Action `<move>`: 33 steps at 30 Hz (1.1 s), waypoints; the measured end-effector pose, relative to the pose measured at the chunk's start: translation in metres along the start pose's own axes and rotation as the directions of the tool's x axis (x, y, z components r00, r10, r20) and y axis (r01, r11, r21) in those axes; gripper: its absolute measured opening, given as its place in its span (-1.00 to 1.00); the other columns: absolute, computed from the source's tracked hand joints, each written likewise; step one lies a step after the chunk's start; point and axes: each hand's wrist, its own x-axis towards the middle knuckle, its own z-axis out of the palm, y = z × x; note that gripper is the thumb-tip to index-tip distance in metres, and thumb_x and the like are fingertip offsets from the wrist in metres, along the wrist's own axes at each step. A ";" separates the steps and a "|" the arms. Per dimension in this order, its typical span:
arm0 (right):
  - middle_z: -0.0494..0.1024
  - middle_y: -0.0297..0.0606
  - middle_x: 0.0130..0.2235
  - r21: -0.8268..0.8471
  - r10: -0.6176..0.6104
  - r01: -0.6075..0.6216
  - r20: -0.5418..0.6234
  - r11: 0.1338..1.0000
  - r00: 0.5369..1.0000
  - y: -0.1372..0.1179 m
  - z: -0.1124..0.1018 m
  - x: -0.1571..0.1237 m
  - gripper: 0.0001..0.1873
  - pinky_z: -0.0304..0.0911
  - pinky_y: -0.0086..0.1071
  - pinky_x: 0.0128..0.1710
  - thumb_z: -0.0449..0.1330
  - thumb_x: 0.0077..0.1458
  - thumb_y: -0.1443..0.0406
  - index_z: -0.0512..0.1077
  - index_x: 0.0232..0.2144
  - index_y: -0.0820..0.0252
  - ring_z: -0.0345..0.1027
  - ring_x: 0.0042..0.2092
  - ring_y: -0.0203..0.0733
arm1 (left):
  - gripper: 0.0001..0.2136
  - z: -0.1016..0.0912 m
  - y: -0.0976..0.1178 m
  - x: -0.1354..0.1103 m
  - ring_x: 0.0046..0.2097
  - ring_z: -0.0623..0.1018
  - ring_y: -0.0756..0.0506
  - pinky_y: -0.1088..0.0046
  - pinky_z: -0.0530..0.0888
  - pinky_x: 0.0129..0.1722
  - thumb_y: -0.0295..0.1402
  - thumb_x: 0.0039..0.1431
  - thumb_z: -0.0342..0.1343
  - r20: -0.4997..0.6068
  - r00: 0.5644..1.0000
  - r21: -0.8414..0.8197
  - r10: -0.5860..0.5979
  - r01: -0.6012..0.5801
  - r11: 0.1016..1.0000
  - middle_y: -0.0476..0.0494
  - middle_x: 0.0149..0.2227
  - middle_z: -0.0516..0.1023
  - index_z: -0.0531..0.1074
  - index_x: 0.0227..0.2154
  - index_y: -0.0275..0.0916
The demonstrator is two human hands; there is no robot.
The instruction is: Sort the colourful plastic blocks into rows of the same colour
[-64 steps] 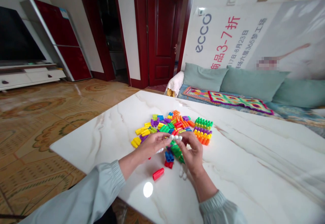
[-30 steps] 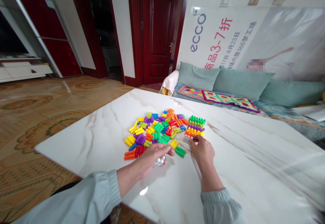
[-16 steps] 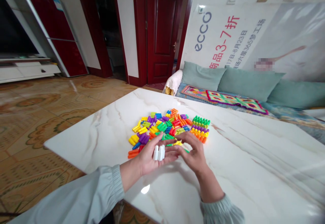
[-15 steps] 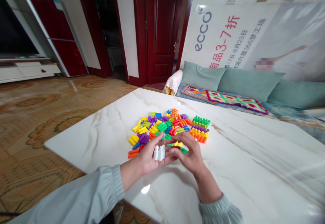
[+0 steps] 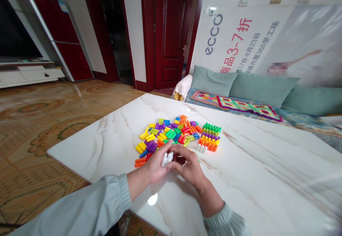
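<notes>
Cupped palm up, my left hand (image 5: 154, 167) holds a few small white peg figures (image 5: 167, 159) with rounded heads. My right hand (image 5: 190, 165) reaches over from the right, its thumb and fingers closed around the right side of these pegs; its fingertips are partly hidden. Beyond both hands lies a loose pile of coloured peg figures (image 5: 171, 133) in yellow, purple, green, red, orange and blue. To the right of the pile, peg figures stand in neat rows by colour: green (image 5: 212, 127), olive, purple, yellow and orange (image 5: 208, 145). A short white row (image 5: 202, 148) sits at the near left of these.
All of this rests on a white marble-patterned table (image 5: 253, 179). Behind it is a sofa with green cushions (image 5: 263, 88) and a patterned runner. A red door (image 5: 172, 32), a red fridge (image 5: 60, 32) and a tiled floor (image 5: 48, 132) lie farther off.
My right hand has moved left and closed in on the white pegs in my left palm. The short white row, mostly hidden behind it before, now shows.
</notes>
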 end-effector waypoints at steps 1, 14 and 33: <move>0.57 -0.25 -0.26 0.030 0.043 -0.042 -0.015 0.999 0.999 0.001 0.001 -0.001 -0.59 0.39 -0.34 -0.27 0.36 -0.02 0.12 0.47 -0.12 0.13 0.46 -0.28 -0.18 | -0.71 0.000 -0.001 0.001 -0.31 0.58 -0.07 0.52 0.48 -0.40 -0.19 0.27 0.04 0.007 1.000 0.007 0.002 -0.002 1.000 -0.19 -0.38 0.57 0.50 -0.33 -0.34; 0.48 -0.24 -0.24 -0.059 0.067 -0.179 -0.777 0.982 0.626 0.019 -0.045 -0.006 -0.61 0.33 -0.40 -0.31 0.24 0.03 0.17 0.33 -0.11 0.20 0.38 -0.31 -0.27 | -0.64 -0.009 0.009 -0.001 -0.11 0.60 -0.19 0.24 0.48 -0.05 -0.17 0.30 -0.01 0.082 0.994 0.198 0.076 -0.090 0.976 -0.37 -0.10 0.56 0.36 -0.01 -0.36; 0.56 -0.27 -0.22 -0.349 0.330 -0.830 -0.796 0.435 0.508 0.038 -0.070 -0.044 -0.58 0.12 -0.39 -0.37 0.15 0.00 0.13 0.37 -0.07 0.14 0.43 -0.23 -0.14 | -0.78 -0.023 0.039 -0.013 -0.38 0.54 -0.03 0.51 0.45 -0.39 -0.29 0.08 0.23 -0.026 0.933 0.578 0.359 -0.279 0.767 -0.18 -0.32 0.60 0.51 -0.25 -0.32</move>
